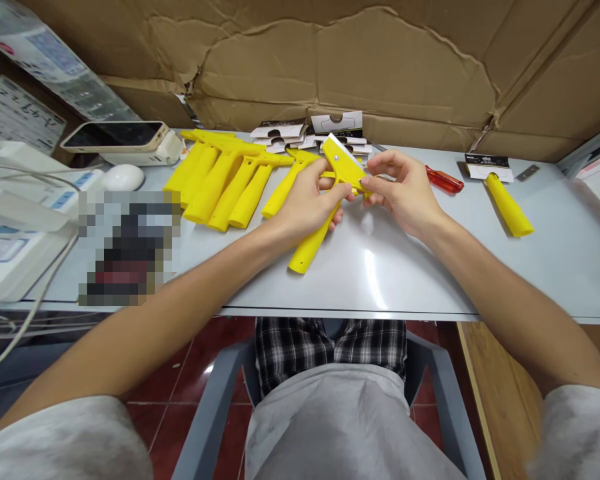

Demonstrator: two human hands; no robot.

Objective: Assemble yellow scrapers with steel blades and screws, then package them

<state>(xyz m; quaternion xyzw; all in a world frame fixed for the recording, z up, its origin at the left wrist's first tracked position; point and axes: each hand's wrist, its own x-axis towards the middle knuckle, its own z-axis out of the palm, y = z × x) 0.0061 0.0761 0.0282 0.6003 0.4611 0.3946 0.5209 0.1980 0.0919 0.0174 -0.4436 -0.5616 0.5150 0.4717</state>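
Observation:
My left hand [313, 200] is closed around the neck of a yellow scraper [313, 243], its handle slanting down toward me. A thin pale blade edge and a silver screw show on the scraper's head. At the right end of that head, my right hand [403, 190] pinches with thumb and fingers; a small dark spot by the thumb is too small to make out. Several more yellow scrapers [220, 180] lie side by side left of my hands. Behind the held scraper are stacked black-and-white card sleeves [336, 123].
A red-handled screwdriver [445, 180] lies right of my right hand. Farther right are a carded yellow scraper [510, 207] and a small metal plate [528, 173]. At left stand a phone [115, 135], a white mouse [123, 178] and cabled white equipment [25, 247]. Cardboard [260, 73] walls the back.

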